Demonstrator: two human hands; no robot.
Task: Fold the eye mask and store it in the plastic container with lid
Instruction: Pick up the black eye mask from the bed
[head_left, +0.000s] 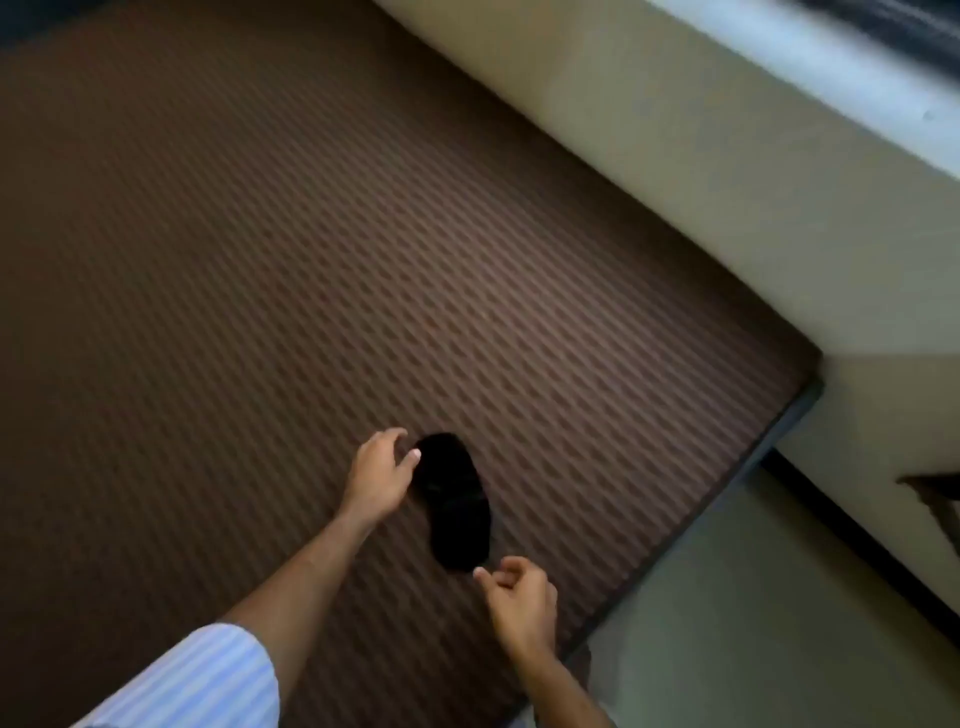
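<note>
The eye mask lay flat, a plain black oblong on the brown patterned bed. Left hand hovered at its far end, fingers loosely spread, empty; right hand curled at the near end, gripping nothing.

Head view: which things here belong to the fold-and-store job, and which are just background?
Job:
- eye mask, black, lying on the brown surface
- left hand, fingertips at the mask's far end
- right hand, at its near end
- plastic container with lid: not in view

Background:
- brown patterned mattress
- cream wall
- striped sleeve
</note>
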